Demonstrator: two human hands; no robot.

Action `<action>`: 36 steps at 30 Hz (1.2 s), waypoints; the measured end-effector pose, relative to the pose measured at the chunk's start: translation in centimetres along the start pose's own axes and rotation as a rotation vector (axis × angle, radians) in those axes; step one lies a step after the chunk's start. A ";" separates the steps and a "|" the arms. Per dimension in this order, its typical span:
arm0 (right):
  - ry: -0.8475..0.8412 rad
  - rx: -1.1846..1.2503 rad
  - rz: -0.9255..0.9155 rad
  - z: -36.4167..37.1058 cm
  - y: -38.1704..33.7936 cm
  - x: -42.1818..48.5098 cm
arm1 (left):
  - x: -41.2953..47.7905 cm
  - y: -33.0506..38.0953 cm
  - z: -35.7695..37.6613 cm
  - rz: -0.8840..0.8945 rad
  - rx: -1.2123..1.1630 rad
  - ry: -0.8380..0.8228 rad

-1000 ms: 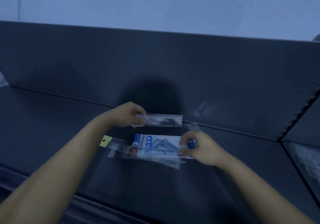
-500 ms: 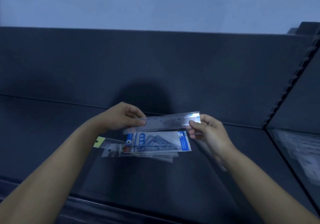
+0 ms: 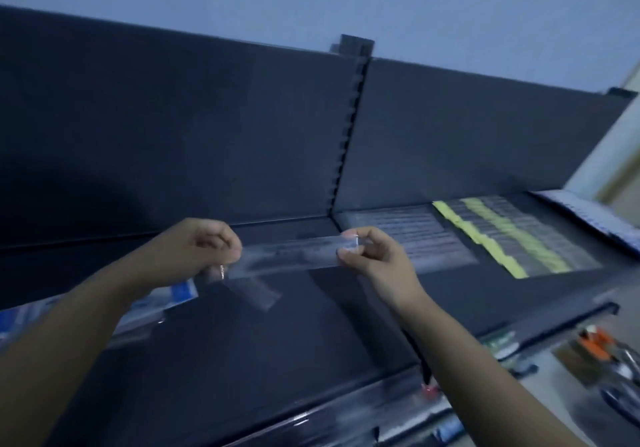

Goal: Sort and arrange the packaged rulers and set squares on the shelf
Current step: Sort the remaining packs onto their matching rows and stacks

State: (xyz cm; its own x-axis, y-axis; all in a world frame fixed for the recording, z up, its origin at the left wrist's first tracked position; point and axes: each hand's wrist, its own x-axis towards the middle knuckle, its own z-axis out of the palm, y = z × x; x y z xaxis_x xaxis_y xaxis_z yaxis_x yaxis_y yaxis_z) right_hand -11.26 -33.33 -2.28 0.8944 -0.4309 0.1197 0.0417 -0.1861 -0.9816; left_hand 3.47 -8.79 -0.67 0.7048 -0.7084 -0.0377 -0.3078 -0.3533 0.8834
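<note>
- Head view: a clear packaged ruler (image 3: 294, 256) is held level in the air between both hands, above the dark shelf (image 3: 277, 349) and in front of its back panel (image 3: 173, 117).
- The left hand (image 3: 204, 249) has its fingers curled over the ruler's left end; its grip is closed around that end.
- The right hand (image 3: 375, 263) pinches the right end between thumb and fingertips, a narrow grip on the pack's edge.
- Below the left wrist a blue-and-white set square pack (image 3: 175, 294) lies flat on the shelf, partly hidden by the forearm.
- Just right of it, under the held ruler, a clear sleeve (image 3: 258, 292) lies on the shelf; its contents are too blurred to tell.
- A slotted upright (image 3: 348, 135) divides the back panel into two sections.
- In the right section, clear ruler packs (image 3: 422, 239) lie in a row, with yellow-topped packs (image 3: 505, 239) beside them, further right.
- At the lower right, on a lower level, sits an orange item (image 3: 597, 341), blurred.
</note>
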 end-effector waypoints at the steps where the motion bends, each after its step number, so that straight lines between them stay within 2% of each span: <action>1: 0.019 0.003 0.011 -1.4 0.3 -0.4 | 0.8 0.7 1.1 0.000 0.008 -0.004; 7: 0.128 -0.101 0.024 -10.0 2.4 -1.3 | 4.5 4.7 8.6 0.051 0.067 -0.025; 12: 0.151 -0.241 0.004 -18.1 4.4 0.1 | 7.7 7.3 16.1 0.082 0.117 0.012; 16: 0.151 -0.382 -0.030 -23.6 6.5 2.1 | 10.2 8.5 21.4 0.067 0.122 0.075; 19: 0.098 -0.482 -0.088 -25.5 7.5 4.1 | 11.3 8.7 23.5 0.033 0.223 0.179; 23: 0.013 -0.648 -0.168 -26.2 8.7 5.4 | 11.1 8.9 25.1 -0.039 0.337 0.301; 26: 0.007 -0.776 -0.223 -25.7 8.9 5.6 | 10.0 9.1 25.7 -0.052 0.597 0.312; 29: -0.041 -0.735 -0.288 -23.9 8.0 5.3 | 8.8 9.6 25.2 -0.041 0.753 0.355; 33: -0.221 -0.696 -0.374 -20.2 6.6 4.8 | 6.4 9.4 23.6 -0.066 0.787 0.406; 36: -0.289 -0.683 -0.442 -17.0 5.4 3.9 | 3.7 8.4 21.4 -0.135 0.806 0.417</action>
State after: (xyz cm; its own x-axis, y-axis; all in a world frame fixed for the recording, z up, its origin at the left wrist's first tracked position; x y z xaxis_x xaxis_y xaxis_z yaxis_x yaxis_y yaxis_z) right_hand -15.11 -51.04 -4.61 0.9414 0.0307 0.3359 0.2188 -0.8135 -0.5389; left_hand -10.16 -27.45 -3.40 0.8924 -0.4076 0.1934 -0.4486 -0.8470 0.2851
